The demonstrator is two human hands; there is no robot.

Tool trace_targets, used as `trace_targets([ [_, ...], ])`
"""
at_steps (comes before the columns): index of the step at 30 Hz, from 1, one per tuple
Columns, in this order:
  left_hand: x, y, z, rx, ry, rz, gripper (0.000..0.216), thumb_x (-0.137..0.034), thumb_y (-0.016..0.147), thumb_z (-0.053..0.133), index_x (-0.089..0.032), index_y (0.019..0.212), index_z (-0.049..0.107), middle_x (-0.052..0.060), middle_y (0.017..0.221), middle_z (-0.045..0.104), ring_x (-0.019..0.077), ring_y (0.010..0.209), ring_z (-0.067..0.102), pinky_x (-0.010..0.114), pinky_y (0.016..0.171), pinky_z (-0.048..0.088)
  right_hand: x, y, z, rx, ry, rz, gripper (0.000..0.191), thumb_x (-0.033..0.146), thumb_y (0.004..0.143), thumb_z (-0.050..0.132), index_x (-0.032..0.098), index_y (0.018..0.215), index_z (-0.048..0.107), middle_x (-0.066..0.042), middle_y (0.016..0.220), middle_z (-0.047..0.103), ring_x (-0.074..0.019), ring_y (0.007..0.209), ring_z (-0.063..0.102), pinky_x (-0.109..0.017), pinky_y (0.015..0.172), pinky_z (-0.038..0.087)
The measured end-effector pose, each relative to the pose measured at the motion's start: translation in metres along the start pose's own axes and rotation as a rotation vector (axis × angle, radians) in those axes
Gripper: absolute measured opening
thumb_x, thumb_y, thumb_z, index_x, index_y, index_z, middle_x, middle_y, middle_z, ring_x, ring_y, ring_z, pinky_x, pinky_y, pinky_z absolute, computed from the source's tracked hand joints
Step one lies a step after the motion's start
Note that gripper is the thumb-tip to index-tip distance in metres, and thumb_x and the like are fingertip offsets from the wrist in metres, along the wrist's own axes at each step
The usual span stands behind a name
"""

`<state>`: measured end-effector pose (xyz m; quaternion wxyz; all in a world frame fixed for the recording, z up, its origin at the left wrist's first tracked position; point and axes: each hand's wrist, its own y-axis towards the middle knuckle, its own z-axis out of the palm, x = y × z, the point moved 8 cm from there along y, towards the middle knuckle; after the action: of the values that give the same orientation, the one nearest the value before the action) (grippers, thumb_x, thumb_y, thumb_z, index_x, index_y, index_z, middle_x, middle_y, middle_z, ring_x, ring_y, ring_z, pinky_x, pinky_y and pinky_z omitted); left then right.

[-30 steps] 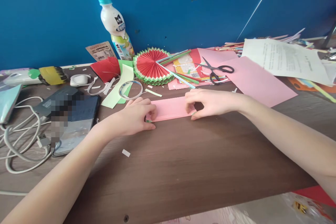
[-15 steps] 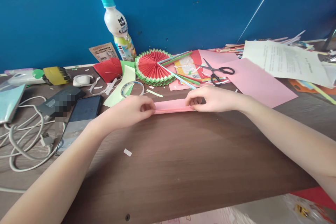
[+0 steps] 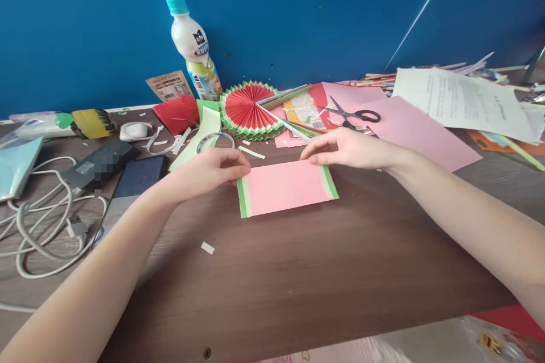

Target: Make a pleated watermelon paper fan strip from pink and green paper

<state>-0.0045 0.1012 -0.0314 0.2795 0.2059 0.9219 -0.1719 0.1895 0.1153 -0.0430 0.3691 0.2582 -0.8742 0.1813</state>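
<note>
A pink sheet of paper (image 3: pixel 287 190), edged at both short ends with pale and bright green strips, hangs between my hands just above the table. My left hand (image 3: pixel 215 173) pinches its upper left corner between thumb and fingers. At the upper right corner, my right hand (image 3: pixel 340 150) grips it with the thumb in front. Behind the paper lies a pleated paper fan (image 3: pixel 249 108), red with a green and white zigzag rim. A roll of clear tape (image 3: pixel 216 140) rests beyond my left hand, partly covered by it.
Black scissors (image 3: pixel 351 114) lie on pink sheets (image 3: pixel 426 133) at the back right. A bottle (image 3: pixel 191 45) leans against the blue wall. On the left are a phone (image 3: pixel 136 181), a black box (image 3: pixel 100 164) and coiled white cables (image 3: pixel 42 238). A paper scrap (image 3: pixel 208 248) lies in front.
The pink paper, earlier seen as a narrow folded band, has turned to show its broad face and green-edged ends. My right hand has risen slightly; both hands keep hold.
</note>
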Motion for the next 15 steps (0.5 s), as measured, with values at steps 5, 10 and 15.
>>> trace_targets([
  [5, 0.01, 0.004, 0.005, -0.038, 0.18, -0.007, 0.021, -0.037, 0.079, 0.05, -0.021, 0.081, 0.063, -0.001, 0.083, 0.066, 0.0153, 0.074, 0.058, 0.026, 0.066, 0.044, -0.004, 0.003, 0.01, 0.089, -0.143, -0.038, 0.028, 0.039, 0.079, 0.053, 0.023, 0.098, 0.067, -0.005, 0.108, 0.064, -0.0222, 0.097, 0.057, -0.034, 0.078, 0.043],
  [10, 0.008, 0.005, 0.011, -0.016, 0.281, 0.04, 0.02, -0.035, 0.077, 0.049, -0.021, 0.082, 0.063, 0.002, 0.084, 0.066, 0.0168, 0.075, 0.059, 0.027, 0.067, 0.045, 0.001, 0.004, 0.016, 0.048, -0.239, -0.082, 0.026, 0.033, 0.081, 0.05, 0.019, 0.097, 0.066, -0.006, 0.1, 0.064, -0.0185, 0.083, 0.057, -0.032, 0.071, 0.041],
  [15, 0.005, 0.006, 0.015, -0.004, 0.364, 0.094, 0.018, -0.03, 0.076, 0.047, -0.02, 0.082, 0.06, 0.003, 0.083, 0.064, 0.0185, 0.078, 0.057, 0.028, 0.066, 0.043, 0.003, 0.002, 0.019, 0.038, -0.302, -0.1, 0.019, 0.029, 0.081, 0.05, 0.019, 0.089, 0.064, -0.005, 0.097, 0.062, -0.0159, 0.075, 0.054, -0.029, 0.064, 0.037],
])
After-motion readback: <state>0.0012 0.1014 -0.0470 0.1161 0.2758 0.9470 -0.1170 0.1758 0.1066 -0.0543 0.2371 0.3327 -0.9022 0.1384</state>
